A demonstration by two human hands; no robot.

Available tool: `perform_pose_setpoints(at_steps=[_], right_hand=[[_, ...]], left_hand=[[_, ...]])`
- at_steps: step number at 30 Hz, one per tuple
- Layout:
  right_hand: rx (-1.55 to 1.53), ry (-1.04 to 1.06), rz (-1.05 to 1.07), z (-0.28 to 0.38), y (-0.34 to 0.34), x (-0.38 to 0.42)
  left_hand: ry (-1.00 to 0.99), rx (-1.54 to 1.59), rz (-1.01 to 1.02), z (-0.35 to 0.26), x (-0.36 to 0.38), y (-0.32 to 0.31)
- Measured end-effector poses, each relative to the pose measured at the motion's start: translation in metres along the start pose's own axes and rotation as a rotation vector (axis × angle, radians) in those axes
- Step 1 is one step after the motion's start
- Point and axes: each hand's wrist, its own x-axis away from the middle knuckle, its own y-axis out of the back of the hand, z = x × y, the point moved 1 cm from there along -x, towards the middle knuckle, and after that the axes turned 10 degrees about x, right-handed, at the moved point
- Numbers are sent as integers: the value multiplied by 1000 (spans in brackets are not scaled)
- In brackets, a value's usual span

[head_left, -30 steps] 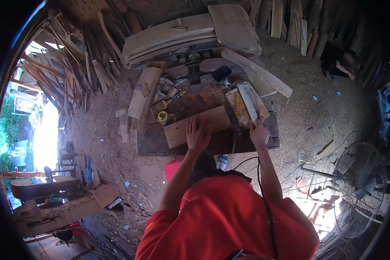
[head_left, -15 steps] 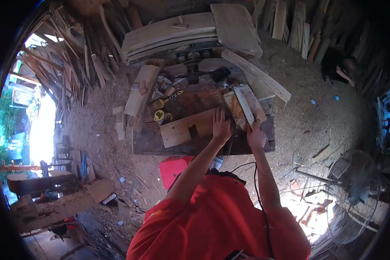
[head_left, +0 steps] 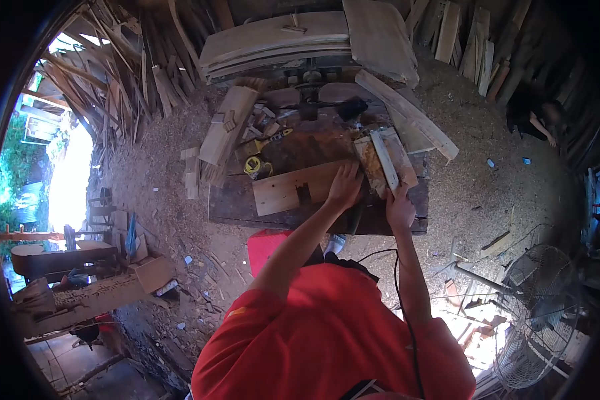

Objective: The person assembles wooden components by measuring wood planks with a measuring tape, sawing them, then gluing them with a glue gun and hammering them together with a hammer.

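My left hand point(head_left: 345, 187) lies flat on the right end of a light wooden board point(head_left: 277, 191) with a dark notch cut in its lower edge. The fingers are stretched out on the wood. My right hand point(head_left: 401, 209) is closed around the near end of a narrow pale wood strip point(head_left: 384, 160). That strip slants away from me over a wider piece of wood point(head_left: 401, 159) with a rough brown patch. A yellow tape measure point(head_left: 253, 166) sits behind the board's left end, close to a yellow-handled tool point(head_left: 273, 141).
Wood offcuts point(head_left: 263, 123) lie on the dark workbench point(head_left: 237, 207). Stacked planks point(head_left: 277, 43) stand at its far side, and a long plank point(head_left: 410, 113) angles along the right. A wire-caged fan point(head_left: 537, 313) is at lower right. Another person point(head_left: 537, 120) is at far right.
The whole view has shifted slightly with my head. My left hand remains on the board and my right on the strip; neither piece has clearly moved on the bench.
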Motion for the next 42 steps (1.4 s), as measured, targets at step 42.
perform_pose_setpoints(at_steps=[42], right_hand=[[42, -146, 42, 2, -12, -1]], left_hand=[[239, 725, -458, 114, 81, 56]])
